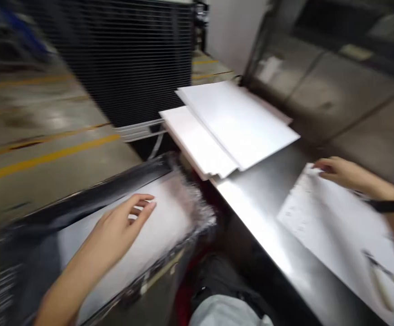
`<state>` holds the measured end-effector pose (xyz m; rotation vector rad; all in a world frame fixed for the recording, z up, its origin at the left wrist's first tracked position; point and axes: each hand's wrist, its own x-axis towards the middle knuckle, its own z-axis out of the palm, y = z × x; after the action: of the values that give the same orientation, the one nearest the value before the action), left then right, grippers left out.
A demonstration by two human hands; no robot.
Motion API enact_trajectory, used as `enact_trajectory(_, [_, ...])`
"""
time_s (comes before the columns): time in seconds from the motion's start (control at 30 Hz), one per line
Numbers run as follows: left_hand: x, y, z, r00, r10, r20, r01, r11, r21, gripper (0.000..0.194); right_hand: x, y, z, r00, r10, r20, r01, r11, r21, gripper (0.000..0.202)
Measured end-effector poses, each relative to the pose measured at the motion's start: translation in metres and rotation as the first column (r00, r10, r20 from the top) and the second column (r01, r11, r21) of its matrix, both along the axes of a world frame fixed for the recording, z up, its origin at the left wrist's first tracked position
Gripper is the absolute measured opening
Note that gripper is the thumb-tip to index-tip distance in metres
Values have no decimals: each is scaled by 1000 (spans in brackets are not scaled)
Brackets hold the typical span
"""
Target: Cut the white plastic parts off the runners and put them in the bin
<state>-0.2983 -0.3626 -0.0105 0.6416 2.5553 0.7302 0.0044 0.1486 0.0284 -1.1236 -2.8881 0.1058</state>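
Observation:
My left hand (120, 226) hovers over a black, plastic-lined bin (37, 244), thumb and fingers curved a little apart with nothing between them. Beneath it lies a flat white sheet (169, 213), partly under clear plastic film. On the right, my right hand (342, 174) pinches the far edge of a white paper sheet (332, 226) lying on the metal table (271, 181). Small blurred marks or bits show along that edge. A hand tool with pale handles (382, 285), like pliers or cutters, rests on this paper. Motion blur hides finer detail.
Stacked white boards (237, 122) lie at the table's far end, overhanging its left edge. Behind them stands a black ridged panel (132, 59). Yellow lines (47, 158) mark the floor at left. My knee or clothing (224, 312) shows at the bottom.

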Motion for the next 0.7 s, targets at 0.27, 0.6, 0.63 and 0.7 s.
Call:
enact_trajectory(0.27, [173,327,90,515,-834,-199,853,476,212,27,88,-7,4,978,19,209,25,978,-205,12])
enact_trajectory(0.6, [209,488,45,531,-846,54,840,516,-170,38,114,-40,-35,981,176,79,-166,980,-113,20])
enact_trajectory(0.63, [210,490,43,532,-843,75,838,512,-187,37,114,-38,-35,980,180,80,-172,980,-102,20])
enact_trajectory(0.7, [209,494,42,535,-837,115,836,505,-215,36,115,-34,-37,978,190,87,-183,979,-88,19])
